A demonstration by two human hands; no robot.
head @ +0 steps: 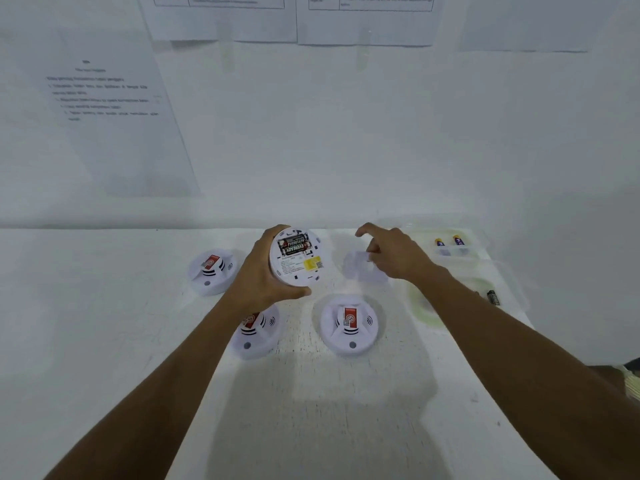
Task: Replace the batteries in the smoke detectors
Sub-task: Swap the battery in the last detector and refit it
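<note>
Left fingers (274, 233) grip the upturned smoke detector (297, 263); right fingers (364, 230) hover loose beside it.

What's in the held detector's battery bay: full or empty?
Full and uncovered: black Eveready batteries lie in the round white plastic smoke detector that the left hand grips.

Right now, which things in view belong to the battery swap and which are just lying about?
Job: opened detector in left hand, its batteries, table detectors, tray batteries, black battery, white cover by right hand.
Lying about: greenish tape roll, wall papers.
</note>
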